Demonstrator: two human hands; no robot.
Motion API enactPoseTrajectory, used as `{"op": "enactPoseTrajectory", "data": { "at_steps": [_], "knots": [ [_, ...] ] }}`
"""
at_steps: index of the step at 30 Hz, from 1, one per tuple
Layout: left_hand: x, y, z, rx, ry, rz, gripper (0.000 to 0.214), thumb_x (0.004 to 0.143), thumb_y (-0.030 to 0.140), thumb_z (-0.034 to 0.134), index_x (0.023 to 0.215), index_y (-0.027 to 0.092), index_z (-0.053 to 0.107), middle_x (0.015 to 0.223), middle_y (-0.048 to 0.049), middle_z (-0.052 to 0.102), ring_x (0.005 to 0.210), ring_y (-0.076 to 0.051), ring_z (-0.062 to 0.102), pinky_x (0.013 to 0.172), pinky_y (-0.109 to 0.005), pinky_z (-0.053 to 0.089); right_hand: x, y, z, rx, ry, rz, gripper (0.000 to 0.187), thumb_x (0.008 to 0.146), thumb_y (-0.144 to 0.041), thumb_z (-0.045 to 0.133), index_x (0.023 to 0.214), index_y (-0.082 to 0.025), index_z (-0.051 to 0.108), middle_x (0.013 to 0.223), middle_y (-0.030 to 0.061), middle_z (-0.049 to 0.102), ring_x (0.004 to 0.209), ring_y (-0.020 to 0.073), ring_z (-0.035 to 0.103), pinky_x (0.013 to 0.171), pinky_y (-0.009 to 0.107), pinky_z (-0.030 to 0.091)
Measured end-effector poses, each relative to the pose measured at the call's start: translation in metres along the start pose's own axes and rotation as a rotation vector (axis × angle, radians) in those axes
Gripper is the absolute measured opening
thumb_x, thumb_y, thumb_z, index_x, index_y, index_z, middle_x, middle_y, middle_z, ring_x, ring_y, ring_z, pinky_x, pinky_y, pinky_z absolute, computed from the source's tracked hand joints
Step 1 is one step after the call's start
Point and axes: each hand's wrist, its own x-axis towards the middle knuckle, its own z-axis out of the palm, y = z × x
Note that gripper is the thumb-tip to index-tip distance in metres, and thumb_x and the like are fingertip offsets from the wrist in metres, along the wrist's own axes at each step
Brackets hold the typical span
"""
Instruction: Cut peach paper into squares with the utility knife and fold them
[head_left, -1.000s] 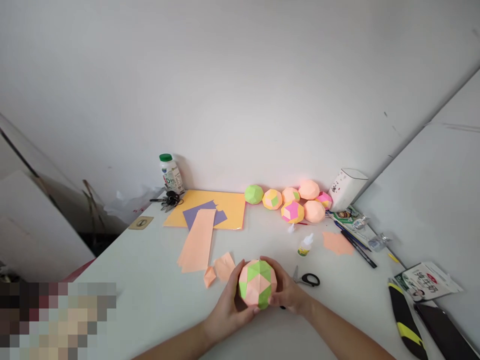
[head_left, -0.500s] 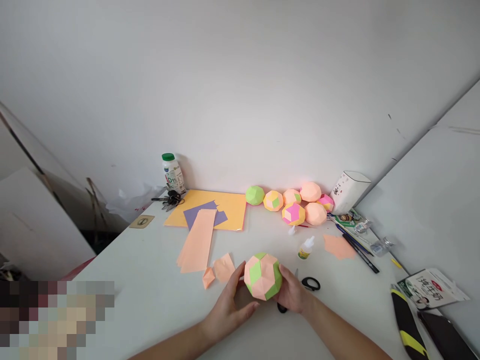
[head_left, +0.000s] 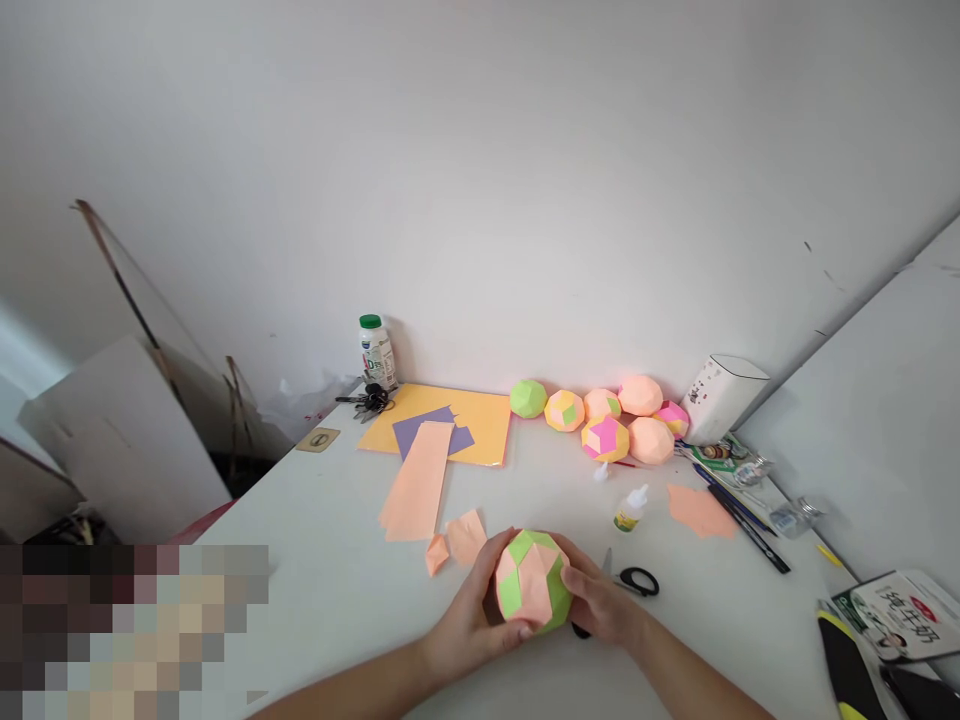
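Note:
A faceted paper ball (head_left: 534, 582) in peach and light green is held between both hands above the near part of the table. My left hand (head_left: 480, 605) wraps its left side, with the thumb under the lower front. On the right side, my right hand (head_left: 604, 600) grips it, thumb pressed on a green facet. Partly behind that hand lies a pair of black-handled scissors (head_left: 637, 581). Left of the ball are a small folded peach paper piece (head_left: 436, 555) and a flat peach paper (head_left: 466, 537). Beyond the scissors stands a small glue bottle (head_left: 631, 510).
Several finished paper balls (head_left: 605, 438) sit along the wall. Peach strips (head_left: 421, 485) and purple paper lie on a yellow sheet (head_left: 491, 420). A white bottle (head_left: 377, 355) and keys (head_left: 373, 400) are back left. Pens (head_left: 750, 530) and a white container (head_left: 724, 400) stand right.
The paper ball has been turned, and both hands have closed further around it. My right fingers now reach behind it. The whole view has shifted, so the table's things appear further right.

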Motion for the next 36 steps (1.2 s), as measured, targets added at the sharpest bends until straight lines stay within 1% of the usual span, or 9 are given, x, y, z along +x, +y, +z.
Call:
{"op": "enactPoseTrajectory", "data": {
  "at_steps": [2,6,11,15,23,26,31,33,36],
  "knots": [
    [0.0003,-0.0006,0.0004,-0.027,-0.007,-0.008,0.088,0.072,0.05,0.072,0.14,0.026,0.023,0.138,-0.015,0.038,0.127,-0.033,0.039,0.102,-0.048,0.037,-0.0004,-0.001,0.0007,-0.023,-0.006,0.01,0.054,0.081,-0.048,0.064,0.127,-0.026,0.049,0.121,0.0098,0.055,0.111,0.0248,0.051,0.092,0.04,0.039],
    [-0.0003,-0.0023,-0.0006,0.027,0.025,-0.03,0.082,0.076,0.051,0.068,0.14,0.024,0.024,0.135,-0.0148,0.042,0.124,-0.032,0.042,0.101,-0.047,0.037,-0.0007,0.0011,-0.0001,-0.035,0.022,0.009,0.054,0.081,-0.051,0.063,0.127,-0.027,0.05,0.121,0.0099,0.055,0.112,0.0252,0.05,0.092,0.041,0.04],
    [-0.0015,0.0009,-0.0022,0.082,0.043,-0.074,0.076,0.08,0.052,0.062,0.139,0.022,0.024,0.136,-0.0143,0.041,0.125,-0.03,0.041,0.103,-0.045,0.037,-0.0009,0.0042,-0.0027,-0.03,0.051,0.033,0.052,0.08,-0.05,0.064,0.125,-0.028,0.051,0.122,0.0096,0.054,0.112,0.0251,0.051,0.091,0.041,0.04],
    [-0.002,0.0037,-0.0033,0.103,0.032,-0.094,0.071,0.084,0.051,0.058,0.14,0.022,0.024,0.136,-0.014,0.042,0.125,-0.03,0.041,0.103,-0.045,0.038,-0.0008,0.0029,-0.003,0.008,0.034,0.03,0.05,0.082,-0.048,0.063,0.125,-0.026,0.051,0.121,0.0097,0.055,0.11,0.0242,0.052,0.09,0.04,0.041],
    [0.0002,0.0049,-0.0043,0.138,0.027,-0.055,0.062,0.088,0.05,0.05,0.138,0.02,0.029,0.136,-0.0136,0.044,0.123,-0.029,0.044,0.101,-0.044,0.04,0.0005,0.0016,-0.0022,0.011,0.072,0.052,0.052,0.078,-0.052,0.065,0.122,-0.025,0.053,0.12,0.0107,0.056,0.111,0.0244,0.052,0.092,0.041,0.039],
    [0.0004,0.0046,-0.0048,0.139,0.034,-0.065,0.062,0.088,0.05,0.051,0.138,0.02,0.029,0.135,-0.0135,0.044,0.123,-0.028,0.044,0.101,-0.043,0.04,0.0007,0.0012,-0.0018,0.001,0.081,0.057,0.053,0.078,-0.053,0.066,0.121,-0.024,0.053,0.121,0.011,0.056,0.112,0.0245,0.051,0.094,0.042,0.038],
    [-0.0013,0.0055,-0.0045,0.13,0.045,-0.145,0.07,0.086,0.052,0.053,0.142,0.021,0.022,0.139,-0.0137,0.04,0.126,-0.029,0.041,0.103,-0.044,0.039,0.0003,0.0013,-0.0007,-0.032,0.083,0.052,0.054,0.078,-0.054,0.064,0.121,-0.024,0.052,0.124,0.0113,0.054,0.114,0.0255,0.05,0.093,0.041,0.04],
    [-0.0021,0.0056,-0.0036,0.166,0.053,-0.1,0.073,0.085,0.051,0.054,0.143,0.022,0.02,0.14,-0.0143,0.038,0.127,-0.031,0.039,0.104,-0.046,0.037,-0.0005,0.0034,0.0002,-0.045,0.089,0.038,0.055,0.079,-0.053,0.064,0.124,-0.025,0.05,0.127,0.0113,0.052,0.115,0.0262,0.05,0.091,0.042,0.042],
    [-0.0041,0.0039,-0.0021,0.349,0.081,0.096,0.08,0.082,0.049,0.061,0.145,0.023,0.018,0.145,-0.0147,0.029,0.134,-0.035,0.028,0.109,-0.052,0.028,-0.0029,0.0084,0.0026,-0.121,0.151,-0.033,0.061,0.079,-0.053,0.064,0.13,-0.027,0.043,0.132,0.0109,0.048,0.119,0.0266,0.047,0.094,0.043,0.04]
  ]
}}
